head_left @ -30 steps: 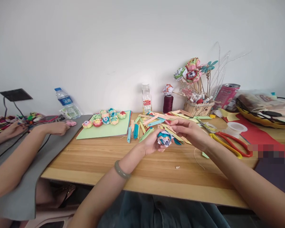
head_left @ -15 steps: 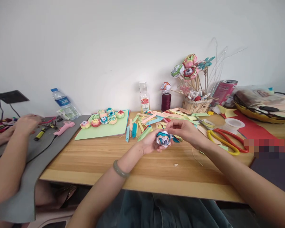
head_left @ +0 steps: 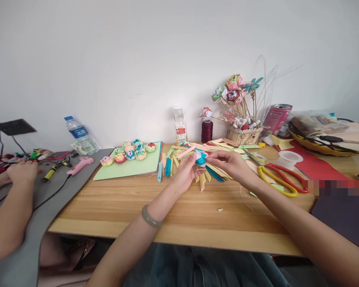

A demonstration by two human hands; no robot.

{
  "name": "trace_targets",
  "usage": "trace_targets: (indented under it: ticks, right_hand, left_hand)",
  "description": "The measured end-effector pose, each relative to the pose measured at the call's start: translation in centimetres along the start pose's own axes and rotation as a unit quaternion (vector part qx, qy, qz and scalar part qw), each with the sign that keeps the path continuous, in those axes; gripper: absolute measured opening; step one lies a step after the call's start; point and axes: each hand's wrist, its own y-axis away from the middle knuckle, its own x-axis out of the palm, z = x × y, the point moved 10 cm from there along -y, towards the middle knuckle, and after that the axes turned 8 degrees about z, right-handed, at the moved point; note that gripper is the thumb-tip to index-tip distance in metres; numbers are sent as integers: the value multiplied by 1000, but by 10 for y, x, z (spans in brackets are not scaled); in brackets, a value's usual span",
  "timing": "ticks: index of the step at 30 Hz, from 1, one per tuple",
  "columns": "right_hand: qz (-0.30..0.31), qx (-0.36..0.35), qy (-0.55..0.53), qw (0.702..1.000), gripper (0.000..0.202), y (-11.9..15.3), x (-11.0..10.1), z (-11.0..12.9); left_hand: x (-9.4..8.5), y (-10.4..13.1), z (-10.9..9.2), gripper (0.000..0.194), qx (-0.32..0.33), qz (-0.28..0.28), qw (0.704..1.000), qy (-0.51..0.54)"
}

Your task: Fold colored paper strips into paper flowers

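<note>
My left hand (head_left: 185, 172) is closed around a small folded paper flower (head_left: 201, 159), blue and white on the side that shows. Thumb and fingers of my right hand (head_left: 229, 163) are pinched at the flower's right edge; the exact spot they grip is too small to make out. Behind and beneath both hands spreads a pile of folded paper strips (head_left: 168, 166) in blue, yellow, peach and green. Several finished paper flowers (head_left: 131, 154) sit on a stack of green paper (head_left: 107, 172) to the left.
Scissors with red and yellow handles (head_left: 287, 179) lie right of my right hand. Behind stand a clear bottle (head_left: 181, 129), a dark red thread spool (head_left: 207, 131) and a flower basket (head_left: 245, 135). At left, a co-worker's hand (head_left: 23, 173) is near a pink glue gun (head_left: 80, 164).
The paper flower has been turned: its layered, multicoloured face pointed at me before, and now a blue and white side shows. Both hands moved slightly up and away. The co-worker's hand moved left.
</note>
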Motion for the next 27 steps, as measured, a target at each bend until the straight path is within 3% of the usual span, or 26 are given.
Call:
trace_targets:
  ticks: [7,14,18,22,27]
  right_hand:
    - [5,-11,21,1000,37,1,0,7]
    - [32,3,20,999,36,-5,5,-9]
    - [15,-43,111,993,34,-3,4,1]
    - [-6,-96,259,961,26,2,6,15]
    - [-16,-127,339,932,18,4,5,18]
  left_hand:
    - [-3,2,-7,29,18,-29,998,-50]
    - [-8,4,-11,33,32,-75,994,-73]
    - [-9,5,-11,35,34,-89,993,-71]
    - [-12,5,-12,34,53,-99,991,-74]
    - [-9,5,-18,41,92,-82,991,-54]
